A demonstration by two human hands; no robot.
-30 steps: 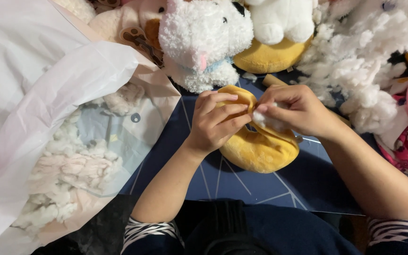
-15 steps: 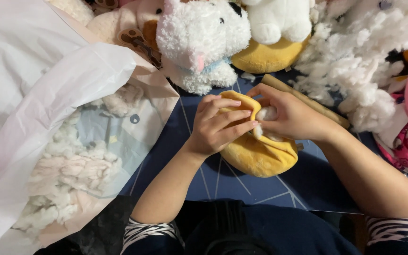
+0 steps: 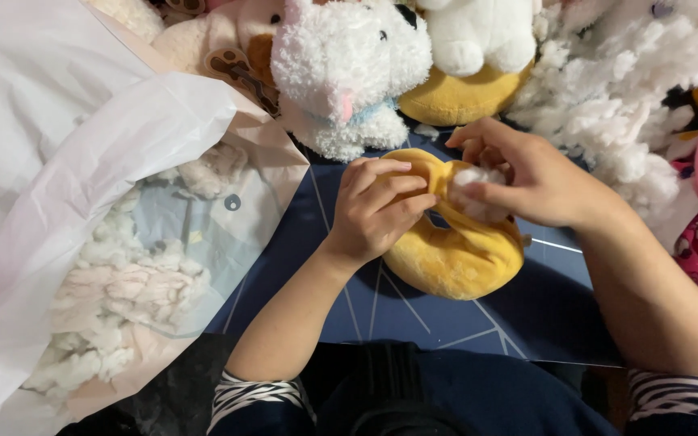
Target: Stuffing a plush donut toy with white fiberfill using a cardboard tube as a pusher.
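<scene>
Left hand: my left hand (image 3: 377,211) is clamped on the near-left edge of the yellow plush shell (image 3: 454,246).
Right hand: my right hand (image 3: 527,182) is pinched shut on a white stuffing tuft (image 3: 474,190), right at the shell's opening.
Shell: it lies on the dark blue surface (image 3: 486,323) between both hands, its long axis running upper-left to lower-right.
Left side: an open bag of stuffing (image 3: 123,274).
Far: a white plush toy (image 3: 345,73).

White plush animal (image 3: 349,73) above; clear bag (image 3: 82,161) of stuffing (image 3: 115,291) left; loose stuffing pile (image 3: 632,89) upper right.
</scene>
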